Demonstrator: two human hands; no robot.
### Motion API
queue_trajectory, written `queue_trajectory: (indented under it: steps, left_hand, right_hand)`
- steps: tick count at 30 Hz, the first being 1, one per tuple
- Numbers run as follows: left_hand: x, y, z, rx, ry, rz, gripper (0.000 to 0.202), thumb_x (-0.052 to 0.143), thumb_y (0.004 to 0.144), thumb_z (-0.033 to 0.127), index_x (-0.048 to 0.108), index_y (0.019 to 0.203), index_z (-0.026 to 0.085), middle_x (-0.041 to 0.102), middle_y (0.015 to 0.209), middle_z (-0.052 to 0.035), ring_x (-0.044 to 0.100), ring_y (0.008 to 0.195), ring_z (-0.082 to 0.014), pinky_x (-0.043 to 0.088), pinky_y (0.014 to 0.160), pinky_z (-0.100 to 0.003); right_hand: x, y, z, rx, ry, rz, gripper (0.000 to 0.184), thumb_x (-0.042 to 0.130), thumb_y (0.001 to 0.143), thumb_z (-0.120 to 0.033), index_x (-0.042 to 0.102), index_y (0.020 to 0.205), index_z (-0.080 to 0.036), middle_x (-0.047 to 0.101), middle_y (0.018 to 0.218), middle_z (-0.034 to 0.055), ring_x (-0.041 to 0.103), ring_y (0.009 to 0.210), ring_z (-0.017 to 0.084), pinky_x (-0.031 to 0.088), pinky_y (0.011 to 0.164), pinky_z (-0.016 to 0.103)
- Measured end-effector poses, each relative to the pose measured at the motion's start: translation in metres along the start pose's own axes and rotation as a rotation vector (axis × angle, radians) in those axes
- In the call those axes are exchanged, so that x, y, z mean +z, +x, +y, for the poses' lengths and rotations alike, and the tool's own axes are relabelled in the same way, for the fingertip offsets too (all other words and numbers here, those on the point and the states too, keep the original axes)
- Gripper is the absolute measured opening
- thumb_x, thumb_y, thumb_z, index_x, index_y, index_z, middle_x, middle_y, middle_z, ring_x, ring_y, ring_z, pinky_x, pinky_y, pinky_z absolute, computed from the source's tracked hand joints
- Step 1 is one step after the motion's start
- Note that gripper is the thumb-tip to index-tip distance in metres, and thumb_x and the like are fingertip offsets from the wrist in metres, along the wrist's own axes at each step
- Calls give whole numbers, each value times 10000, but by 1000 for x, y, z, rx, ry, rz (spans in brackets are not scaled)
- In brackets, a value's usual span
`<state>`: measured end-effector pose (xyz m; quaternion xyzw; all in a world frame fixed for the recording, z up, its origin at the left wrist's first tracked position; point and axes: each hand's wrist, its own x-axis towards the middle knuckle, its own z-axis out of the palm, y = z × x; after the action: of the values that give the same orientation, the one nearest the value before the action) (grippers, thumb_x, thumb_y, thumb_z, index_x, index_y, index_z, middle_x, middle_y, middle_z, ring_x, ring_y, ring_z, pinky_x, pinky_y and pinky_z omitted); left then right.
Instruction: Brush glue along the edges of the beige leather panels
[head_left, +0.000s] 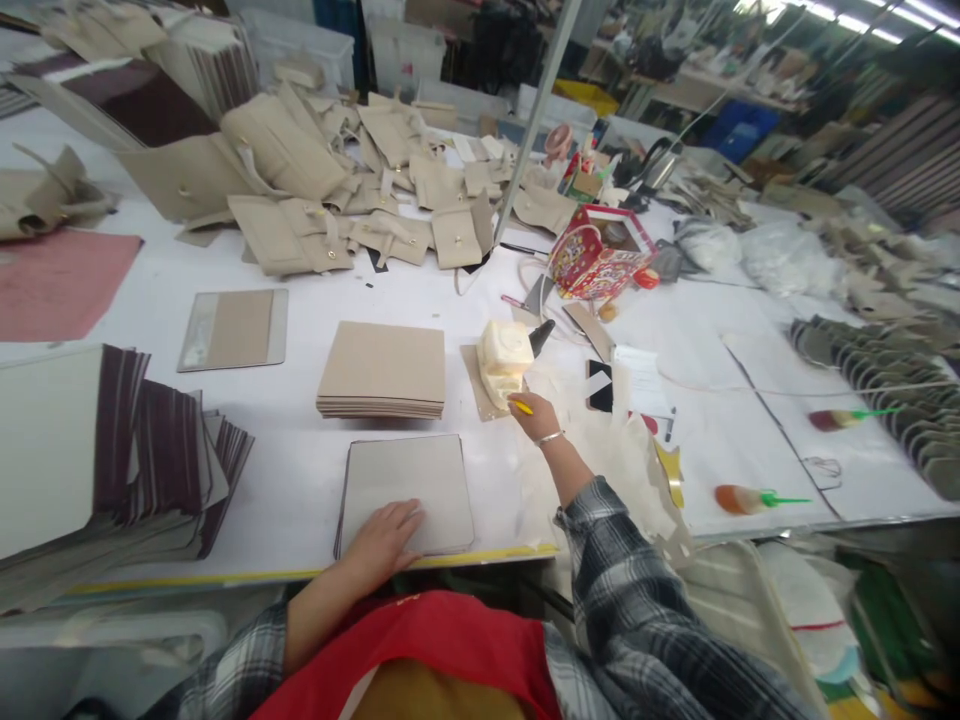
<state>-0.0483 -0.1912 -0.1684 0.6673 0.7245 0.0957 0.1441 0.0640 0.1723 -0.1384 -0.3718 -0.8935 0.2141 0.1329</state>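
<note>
My left hand [386,535] lies with its fingers stretched over the lower edge of a thin stack of light grey panels [412,480]. My right hand [536,415] is closed around a thin tool with a yellow handle [523,406]; its working end is hidden at the front of a cream, glue-crusted pot [506,348]. That pot stands on a beige board [472,375], with a black piece sticking out at its upper right. Just beyond the grey panels sits a neat stack of beige panels [382,365].
Dark-edged panels [142,460] are piled at the left, near a pink sheet [64,280]. Beige leather pieces [292,235] cover the back. A red patterned box [600,255], a metal pole [536,120] and glue bottles [742,499] are to the right.
</note>
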Motion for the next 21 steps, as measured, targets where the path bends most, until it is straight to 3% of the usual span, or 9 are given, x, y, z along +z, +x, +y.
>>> queue_trajectory:
  steps: [3,5,7,10,13,17,19,21]
  left_hand:
    - [-5,1,-10,20,-29,194,420,524,831,399,534,1198,195,535,1268,-110,500,1131,-236,420,963,-388]
    - [-14,5,-17,27,-35,301,377,494,851,394,552,1165,194,558,1230,-111,517,1101,-231,438,943,-392]
    - [-29,14,-24,21,-21,382,341,476,866,365,565,1139,181,574,1201,-114,522,1088,-231,437,939,-395]
    - [-61,35,-36,-4,28,443,309,453,879,311,570,1132,176,575,1202,-108,499,1118,-227,397,974,-392]
    - [-92,64,-56,-79,107,461,341,439,883,308,535,1191,198,534,1270,-97,424,1204,-228,330,1016,-405]
    - [-118,97,-82,-239,208,417,460,485,857,360,442,1279,182,466,1331,-125,376,1229,-255,293,1005,-433]
    - [-121,106,-88,-255,235,354,422,493,854,346,463,1237,171,517,1248,-128,441,1135,-253,336,935,-411]
    - [-121,109,-91,-245,256,311,321,464,871,308,507,1155,165,563,1122,-120,483,1027,-241,364,848,-389]
  right_hand:
    - [-9,-21,-1,-108,-33,-24,256,547,771,-306,690,956,-202,688,888,76,631,845,207,498,803,337]
    - [-11,-29,-3,-97,58,35,260,545,776,-344,689,937,-200,688,904,77,635,837,201,512,794,339]
    - [-8,-28,-6,52,265,143,280,558,760,-389,681,919,-193,692,891,66,646,750,177,542,719,321]
    - [2,-19,-12,445,618,329,327,591,713,-405,650,920,-159,673,693,23,603,511,126,539,517,265]
    - [4,-15,-14,681,759,437,212,623,658,-320,625,773,-143,602,520,-23,547,396,101,492,407,213]
    - [-11,-15,-28,672,746,549,116,639,622,-258,591,621,-153,565,468,-28,478,338,78,393,310,167]
    - [-19,-8,-57,587,832,562,139,648,631,-283,594,638,-154,555,477,-36,454,338,68,365,303,165]
    - [-20,4,-106,430,923,431,195,637,668,-341,598,702,-153,552,505,-40,456,357,65,375,328,172]
